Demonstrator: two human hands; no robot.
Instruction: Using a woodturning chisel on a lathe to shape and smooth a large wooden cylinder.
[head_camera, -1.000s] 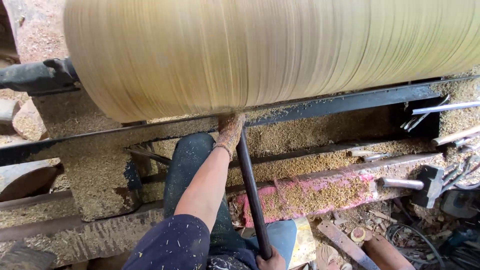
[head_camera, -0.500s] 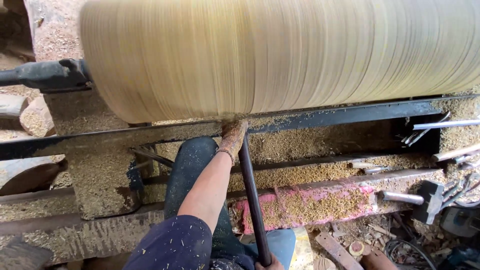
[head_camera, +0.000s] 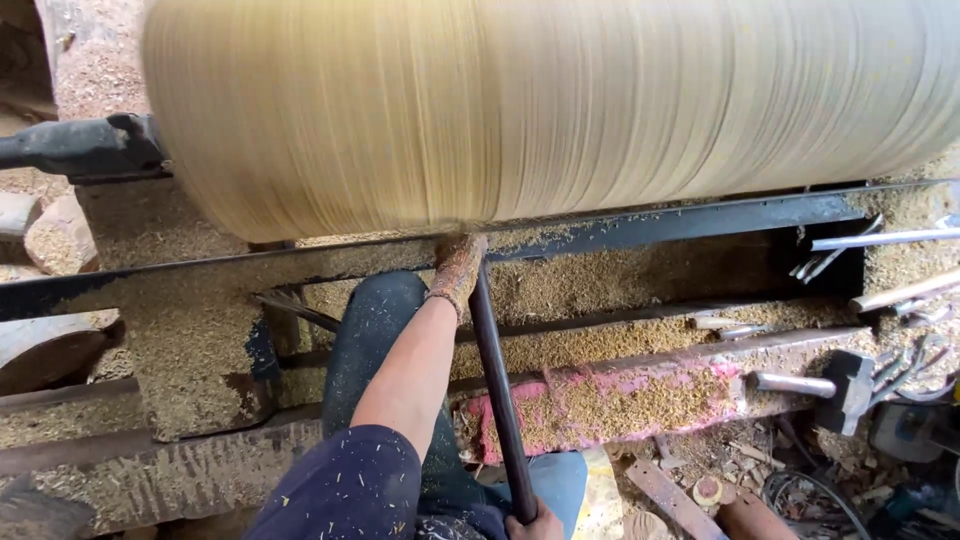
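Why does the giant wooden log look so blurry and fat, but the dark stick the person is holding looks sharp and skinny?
The log is thick, pale and streaked with blur from spinning; the dark tool bar is thin and sharp-edged. The log lies crosswise, while the bar slants up to its underside. The left hand grips the bar near the log, the right hand its low end. Both are long and round.

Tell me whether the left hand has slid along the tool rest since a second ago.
No. The left hand stays on the black rest bar, above the same knee; only the camera shifted.
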